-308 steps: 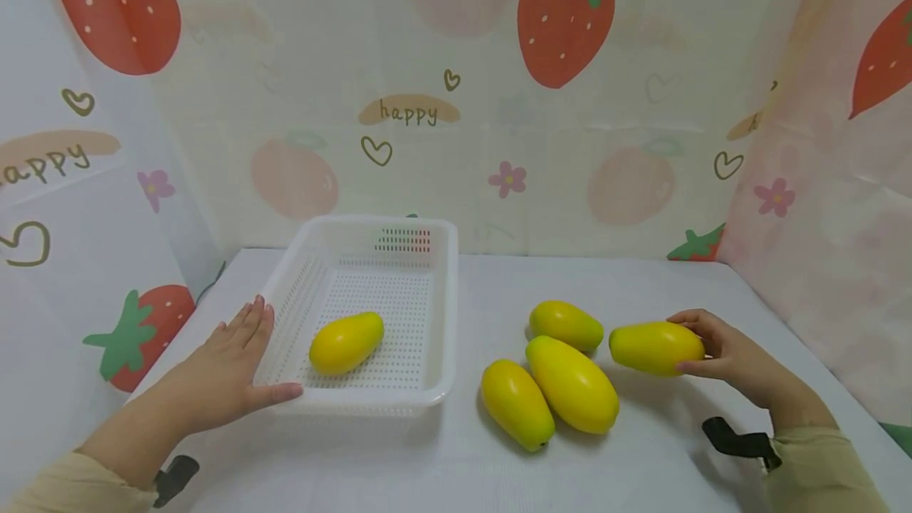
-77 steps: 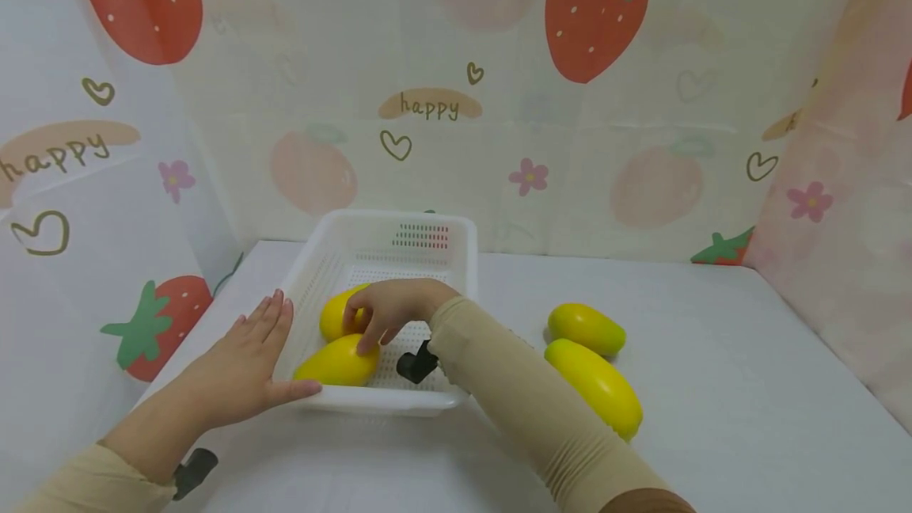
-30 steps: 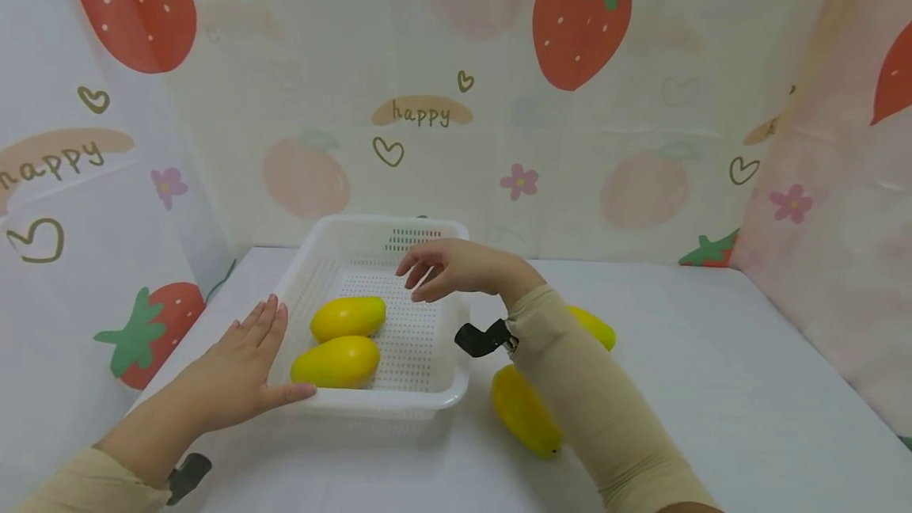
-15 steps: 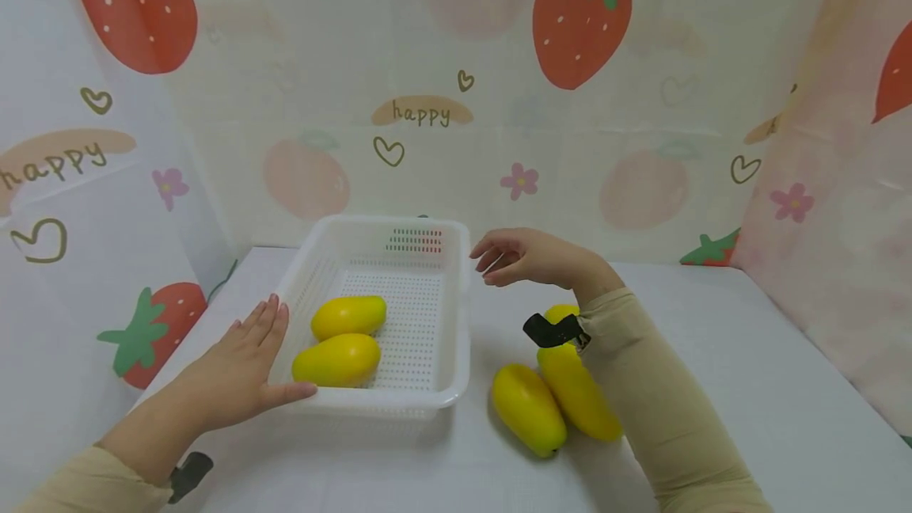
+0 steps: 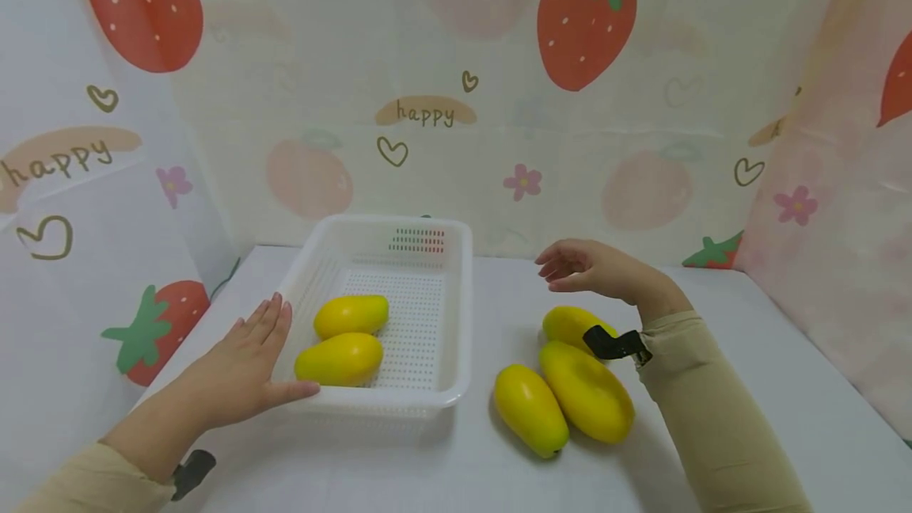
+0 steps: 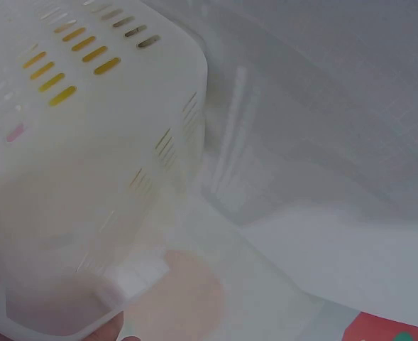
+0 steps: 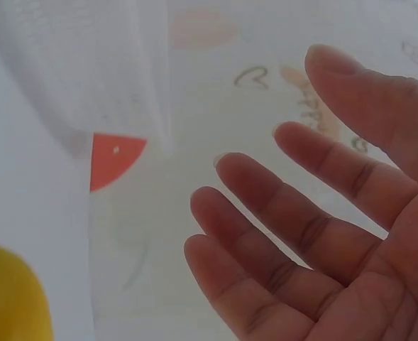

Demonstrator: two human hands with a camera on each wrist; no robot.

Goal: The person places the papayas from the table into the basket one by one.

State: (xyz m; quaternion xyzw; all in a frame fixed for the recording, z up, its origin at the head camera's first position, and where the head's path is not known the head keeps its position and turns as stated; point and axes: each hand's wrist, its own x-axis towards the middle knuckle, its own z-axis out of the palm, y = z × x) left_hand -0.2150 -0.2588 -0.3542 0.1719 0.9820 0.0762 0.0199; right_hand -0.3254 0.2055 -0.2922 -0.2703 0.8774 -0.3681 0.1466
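Observation:
In the head view my left hand [image 5: 238, 366] lies along the left side of a white perforated plastic basket [image 5: 456, 323], fingers straight, thumb on the front rim. Two yellow papayas are inside the basket: a rear papaya [image 5: 351, 317] and a front papaya [image 5: 340, 359]. Three more lie close together on the table: a left papaya [image 5: 530, 410], a middle papaya [image 5: 587, 394] and a back papaya [image 5: 568, 324], partly covered by the wrist camera. Above and behind them my right hand [image 5: 606, 271] hovers, holding nothing. Its fingers are spread and slightly bent in the right wrist view.
A white cloth covers the table [image 5: 720, 386]. Behind it rises a printed curtain [image 5: 492, 125] with strawberries and hearts, which also encloses both sides. A black wrist camera [image 5: 614, 343] sticks out from the right sleeve.
The papaya my right hand held about ten seconds ago now lies in the basket beside the first. Released from it, the right hand has moved right, out over the table. My left hand stays put.

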